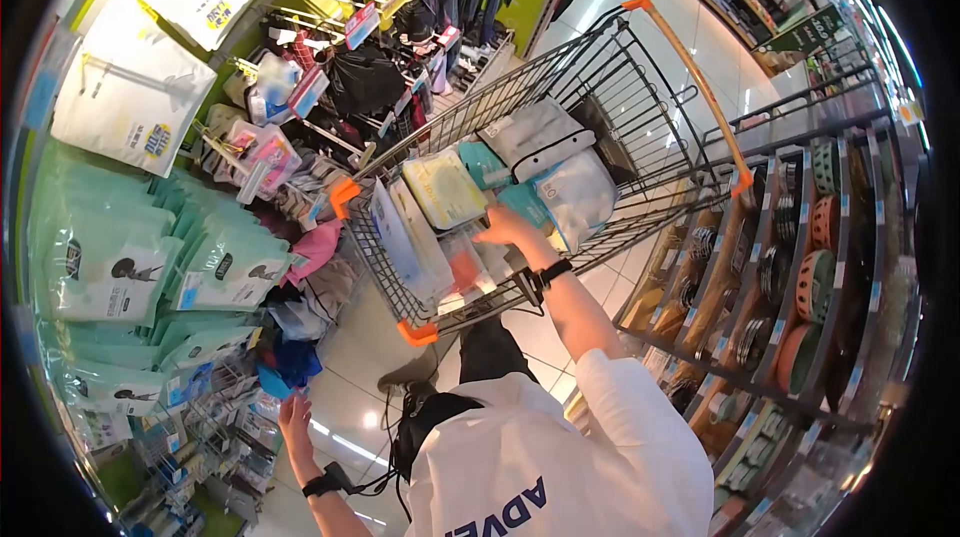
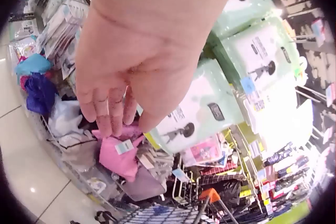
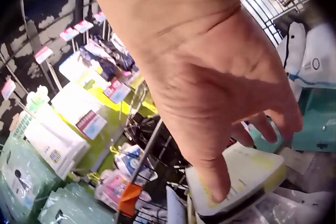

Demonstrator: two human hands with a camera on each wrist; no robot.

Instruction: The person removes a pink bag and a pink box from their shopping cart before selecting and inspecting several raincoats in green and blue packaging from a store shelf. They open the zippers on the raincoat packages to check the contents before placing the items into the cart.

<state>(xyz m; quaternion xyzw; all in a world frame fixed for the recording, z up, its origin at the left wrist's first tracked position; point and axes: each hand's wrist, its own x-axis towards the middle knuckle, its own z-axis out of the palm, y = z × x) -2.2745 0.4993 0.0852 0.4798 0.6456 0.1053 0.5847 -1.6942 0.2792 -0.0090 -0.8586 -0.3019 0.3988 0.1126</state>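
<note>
My right hand (image 1: 508, 235) reaches into a wire shopping cart (image 1: 417, 334), fingers spread and loosely bent. In the right wrist view its thumb overlaps a pale yellow-and-white package (image 3: 247, 174), and the other fingers extend toward teal packaging (image 3: 315, 124). Around that hand in the cart lie a grey bag (image 1: 530, 137), a white-and-teal bag (image 1: 580, 199), upright flat white packs (image 1: 408, 249) and a clear bag with something red (image 1: 465, 272). My left hand (image 1: 296, 427) hangs low beside the display with relaxed fingers, nothing held; in its wrist view it overlaps a pink cloth item (image 2: 118, 155).
Mint-green packs (image 1: 120, 257) hang on the left, beneath white packs (image 1: 135, 87). Small clothing hangs on hooks behind the cart. On the right stands a shelf with patterned bowls (image 1: 815, 285). Pale floor tiles (image 1: 385, 322) show beneath the cart.
</note>
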